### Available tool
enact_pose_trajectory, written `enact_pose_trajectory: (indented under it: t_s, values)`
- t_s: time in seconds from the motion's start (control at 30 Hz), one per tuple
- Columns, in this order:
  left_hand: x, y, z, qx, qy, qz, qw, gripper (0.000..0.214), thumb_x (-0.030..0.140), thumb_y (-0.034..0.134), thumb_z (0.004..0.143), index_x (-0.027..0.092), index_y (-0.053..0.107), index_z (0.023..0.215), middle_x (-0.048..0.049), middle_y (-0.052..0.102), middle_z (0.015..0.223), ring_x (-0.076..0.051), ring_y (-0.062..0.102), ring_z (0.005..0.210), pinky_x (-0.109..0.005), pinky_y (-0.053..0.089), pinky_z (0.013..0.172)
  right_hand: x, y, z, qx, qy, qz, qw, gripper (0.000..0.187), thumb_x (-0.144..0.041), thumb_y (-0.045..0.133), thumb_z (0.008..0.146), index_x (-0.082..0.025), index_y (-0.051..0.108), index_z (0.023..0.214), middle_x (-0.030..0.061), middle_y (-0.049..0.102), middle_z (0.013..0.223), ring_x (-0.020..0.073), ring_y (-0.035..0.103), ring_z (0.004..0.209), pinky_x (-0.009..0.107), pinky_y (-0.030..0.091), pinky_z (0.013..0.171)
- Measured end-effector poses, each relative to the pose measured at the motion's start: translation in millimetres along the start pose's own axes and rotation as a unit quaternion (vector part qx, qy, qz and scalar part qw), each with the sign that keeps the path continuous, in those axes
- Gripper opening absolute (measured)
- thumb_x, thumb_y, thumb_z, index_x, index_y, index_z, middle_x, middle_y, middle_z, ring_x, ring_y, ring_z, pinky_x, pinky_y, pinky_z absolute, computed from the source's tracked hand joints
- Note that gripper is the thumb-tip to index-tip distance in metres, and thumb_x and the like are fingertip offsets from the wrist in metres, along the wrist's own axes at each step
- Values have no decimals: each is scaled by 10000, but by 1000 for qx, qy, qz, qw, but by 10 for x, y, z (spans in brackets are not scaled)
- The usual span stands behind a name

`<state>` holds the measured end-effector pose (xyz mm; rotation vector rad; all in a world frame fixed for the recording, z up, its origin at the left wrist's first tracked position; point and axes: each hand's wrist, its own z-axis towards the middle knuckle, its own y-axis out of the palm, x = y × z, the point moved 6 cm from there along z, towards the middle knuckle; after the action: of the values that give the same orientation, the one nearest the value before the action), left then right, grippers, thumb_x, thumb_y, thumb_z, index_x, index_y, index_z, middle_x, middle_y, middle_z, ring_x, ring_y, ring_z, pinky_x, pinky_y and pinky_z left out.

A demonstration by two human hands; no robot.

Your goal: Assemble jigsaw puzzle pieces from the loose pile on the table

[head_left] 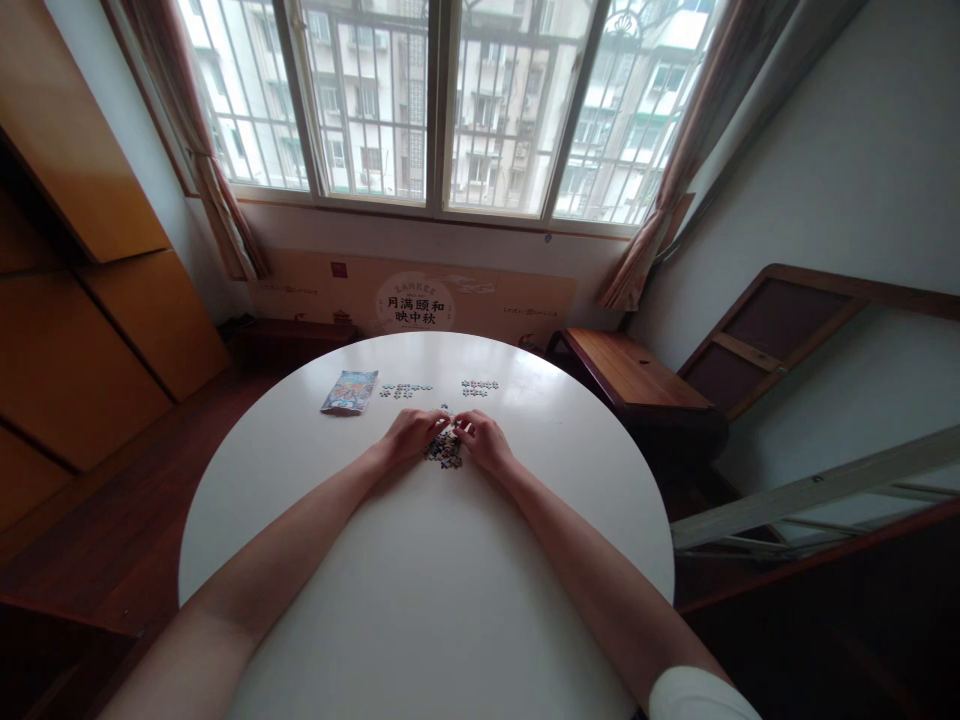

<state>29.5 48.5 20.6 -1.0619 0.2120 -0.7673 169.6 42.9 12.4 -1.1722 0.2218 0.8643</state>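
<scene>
A small heap of jigsaw puzzle pieces (pixel 444 456) lies on the white round table (pixel 420 600). My left hand (pixel 414 433) is at the upper left side of this heap, its fingers bent and drawn together. From the right, my right hand (pixel 484 438) reaches in with thumb and fingers pinched. The two sets of fingertips nearly meet above the heap. Whatever they pinch is too small to make out. A single puzzle piece (pixel 445 407) lies just beyond my fingers.
Farther back, loose puzzle pieces lie in rows, one group (pixel 405 388) on the left and another group (pixel 480 386) on the right. A colourful picture packet (pixel 350 392) is left of them. Beyond the table edge stand a wooden bench (pixel 637 370) and a printed cardboard panel (pixel 480 290).
</scene>
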Motion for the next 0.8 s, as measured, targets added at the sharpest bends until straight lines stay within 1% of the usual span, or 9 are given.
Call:
enact_pose_trajectory:
  t_s: [0.17,0.37,0.8]
  values:
    - [-17,10,-5,6,5,-2,1000,308,373,396,902,227,659,972,-43,699,756,-149,636,668,-204,374,583,4,1,0,1,-2,-4,1000,154,-214,576,786,-214,629,931,12,613,854,109,565,657,233,421,647]
    - [-31,-10,-8,25,7,-4,1000,295,355,406,902,218,654,982,-44,704,792,-147,645,689,-201,390,597,55,18,28,16,-7,25,1000,197,-216,582,783,-177,633,969,31,603,841,114,570,673,238,440,673]
    - [-27,-12,-9,28,20,-10,999,286,352,415,899,221,660,964,-40,703,754,-142,640,657,-197,380,578,22,-8,31,25,-12,30,999,103,-200,567,790,-173,664,812,18,588,751,111,557,649,227,425,649]
